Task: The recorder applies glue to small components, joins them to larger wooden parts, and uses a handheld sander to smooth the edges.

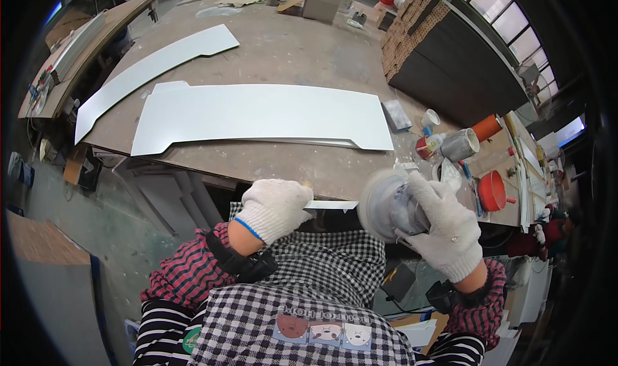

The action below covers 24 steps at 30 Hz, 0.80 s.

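Observation:
My left hand [275, 206], in a white knitted glove with a blue cuff edge, is closed around one end of a narrow white panel [331, 205]. The panel is seen nearly edge-on at the front edge of the workbench. In its own white glove, my right hand [447, 227] wraps over a round grey palm sander [394, 206]. The sander is tilted, its disc facing left at the panel's right end; whether they touch I cannot tell. Beyond both hands, a wide white panel [270, 115] lies over at least one more, and a curved white panel [158, 62] rests farther left.
A grey sanding block [397, 115] lies beside the wide panel. To the right stand a grey-smeared can [459, 144], an orange roll [487, 128] and a red container [492, 191]. A large dark panel stack [457, 76] rises behind them. A cardboard box [320, 3] sits at the back.

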Tool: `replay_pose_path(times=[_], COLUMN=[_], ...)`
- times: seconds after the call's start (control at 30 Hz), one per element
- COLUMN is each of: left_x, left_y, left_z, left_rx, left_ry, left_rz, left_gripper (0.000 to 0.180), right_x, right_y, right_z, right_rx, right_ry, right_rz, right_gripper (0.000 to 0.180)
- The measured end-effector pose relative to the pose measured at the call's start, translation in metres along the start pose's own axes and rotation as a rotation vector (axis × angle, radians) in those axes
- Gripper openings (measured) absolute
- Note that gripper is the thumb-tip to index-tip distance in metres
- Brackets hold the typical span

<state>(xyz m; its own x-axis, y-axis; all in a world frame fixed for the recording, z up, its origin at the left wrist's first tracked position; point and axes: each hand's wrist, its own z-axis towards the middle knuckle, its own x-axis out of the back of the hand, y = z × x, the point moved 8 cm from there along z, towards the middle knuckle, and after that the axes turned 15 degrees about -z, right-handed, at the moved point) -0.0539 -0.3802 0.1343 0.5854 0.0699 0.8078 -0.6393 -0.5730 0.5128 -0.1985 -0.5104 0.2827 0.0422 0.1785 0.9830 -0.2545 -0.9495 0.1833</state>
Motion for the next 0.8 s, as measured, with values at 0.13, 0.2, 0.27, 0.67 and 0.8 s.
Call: replay_pose_path(times=[0.13,0.2,0.27,0.67,0.8], left_x=[0.001,0.003,0.004,0.001,0.003], left_y=[0.002,0.001,0.001,0.000,-0.001], left_z=[0.001,0.000,-0.001,-0.003,-0.002], left_rx=[-0.004,-0.006,-0.011,-0.043,-0.013], left_ry=[-0.001,0.004,0.008,0.040,0.020], left_rz=[0.014,0.016,0.013,-0.015,-0.030], left_gripper=[0.025,0.025,0.025,0.024,0.024], right_x=[0.004,-0.003,0.000,-0.003,0.002], right_y=[-0.016,-0.025,-0.026,-0.023,-0.007], right_z=[0.006,0.011,0.015,0.020,0.021], right_rx=[0.056,0.102,0.086,0.055,0.014], right_ry=[0.037,-0.103,-0.126,-0.122,-0.025], right_rz=[0.073,0.071,0.026,-0.001,-0.007], right_gripper=[0.075,0.072,0.072,0.078,0.086])
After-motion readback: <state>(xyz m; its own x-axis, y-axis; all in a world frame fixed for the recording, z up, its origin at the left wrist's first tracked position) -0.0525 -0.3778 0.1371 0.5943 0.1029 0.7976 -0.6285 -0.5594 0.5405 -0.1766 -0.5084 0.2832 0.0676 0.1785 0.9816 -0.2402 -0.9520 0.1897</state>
